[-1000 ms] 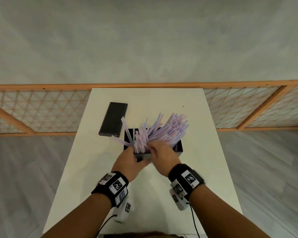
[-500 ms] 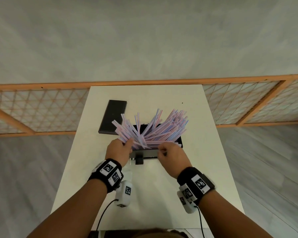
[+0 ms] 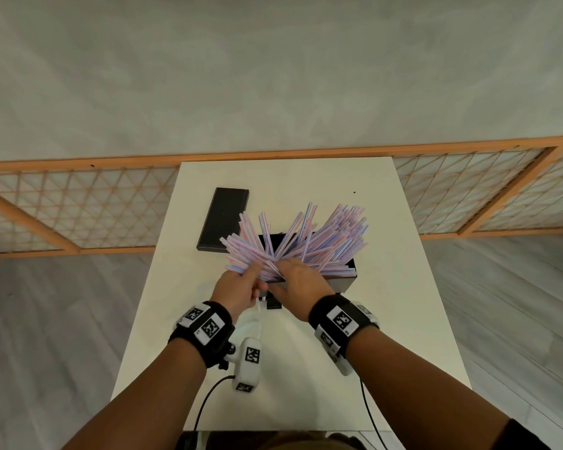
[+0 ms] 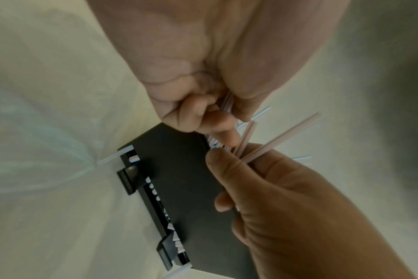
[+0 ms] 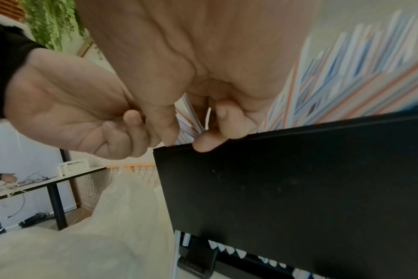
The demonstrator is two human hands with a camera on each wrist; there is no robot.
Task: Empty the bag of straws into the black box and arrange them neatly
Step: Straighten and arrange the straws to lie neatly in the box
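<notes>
A black box (image 3: 340,282) stands mid-table, with several pink, blue and white striped straws (image 3: 322,241) fanning out of it to the left and right. My left hand (image 3: 255,272) grips the left bunch just above the box's near left corner. My right hand (image 3: 281,271) lies beside it over the rim, with straws pinched between thumb and fingers (image 4: 217,156). In the left wrist view, cut straw ends show in the slot at the foot of the box (image 4: 179,179). In the right wrist view the box's (image 5: 298,188) front wall fills the lower right and the straws (image 5: 346,75) rise behind it.
The box's flat black lid (image 3: 223,219) lies on the white table (image 3: 387,336) at the far left of the box. A crumpled clear plastic bag (image 3: 252,324) lies near my left wrist. A wooden lattice railing (image 3: 78,216) runs behind the table.
My right hand has moved left from the box's front edge to meet my left hand over the straws. The left bunch leans further left and the fan is wider.
</notes>
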